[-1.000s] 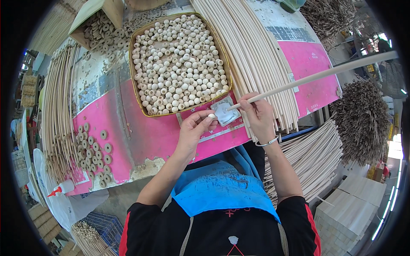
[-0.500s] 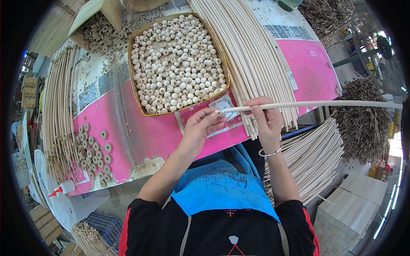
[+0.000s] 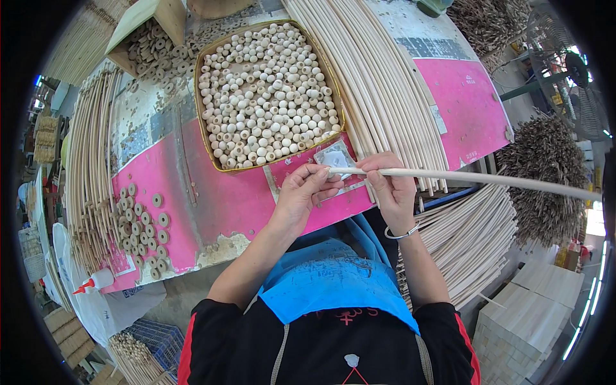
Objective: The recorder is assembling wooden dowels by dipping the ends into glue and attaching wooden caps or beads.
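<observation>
My left hand (image 3: 300, 197) is closed in a pinch around a small wooden bead at the tip of a long pale wooden rod (image 3: 487, 176); the fingers mostly hide the bead. Close to that same end, my right hand (image 3: 393, 192) grips the rod, which stretches away to the right and dips a little at its far end. Just behind my hands lies a small clear bag with something white (image 3: 337, 158) on the pink table covering. Beyond it stands a yellow-rimmed tray (image 3: 342, 106) full of round wooden beads (image 3: 269, 96).
Bare rods (image 3: 378, 83) lie side by side right of the tray. Wooden rings (image 3: 144, 231) and ring-fitted rods (image 3: 90, 167) cover the table's left side, near a red-tipped white bottle (image 3: 99, 280). More rods (image 3: 462, 237) are stacked at right, below a fan (image 3: 577, 70).
The rod's end has moved left to the bead, closing the gap between them. My right hand has shifted left and slightly nearer, and the rod's far end has dropped.
</observation>
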A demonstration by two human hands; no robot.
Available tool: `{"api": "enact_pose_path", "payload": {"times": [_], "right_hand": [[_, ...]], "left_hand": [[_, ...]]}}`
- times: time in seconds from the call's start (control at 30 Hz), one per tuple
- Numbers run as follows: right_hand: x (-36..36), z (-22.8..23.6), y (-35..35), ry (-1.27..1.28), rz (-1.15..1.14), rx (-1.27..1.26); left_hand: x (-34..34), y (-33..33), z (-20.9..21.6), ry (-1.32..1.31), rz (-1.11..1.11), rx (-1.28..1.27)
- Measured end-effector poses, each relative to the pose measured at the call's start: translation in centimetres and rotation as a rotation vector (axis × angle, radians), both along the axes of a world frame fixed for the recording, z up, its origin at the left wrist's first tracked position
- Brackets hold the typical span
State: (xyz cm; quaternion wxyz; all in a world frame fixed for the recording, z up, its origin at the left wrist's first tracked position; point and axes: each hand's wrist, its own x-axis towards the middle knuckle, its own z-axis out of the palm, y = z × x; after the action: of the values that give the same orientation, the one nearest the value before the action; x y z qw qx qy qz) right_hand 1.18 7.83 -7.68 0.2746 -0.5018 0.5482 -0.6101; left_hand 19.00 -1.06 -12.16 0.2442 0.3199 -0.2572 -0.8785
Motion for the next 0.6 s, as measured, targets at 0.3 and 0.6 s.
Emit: {"api": "enact_pose_path", "payload": {"times": [0.3,0.6], "right_hand": [[0.8,-0.7,1.0,0.014,-0.017,-0.019],[2.3,-1.2,1.3,-0.244,-0.305,0.019]], "left_hand": [[0.0,-0.1,0.0,-0.059,0.052,-0.282],[-1.8,1.0,1.4,-0.069,0.105,-0.378]]}}
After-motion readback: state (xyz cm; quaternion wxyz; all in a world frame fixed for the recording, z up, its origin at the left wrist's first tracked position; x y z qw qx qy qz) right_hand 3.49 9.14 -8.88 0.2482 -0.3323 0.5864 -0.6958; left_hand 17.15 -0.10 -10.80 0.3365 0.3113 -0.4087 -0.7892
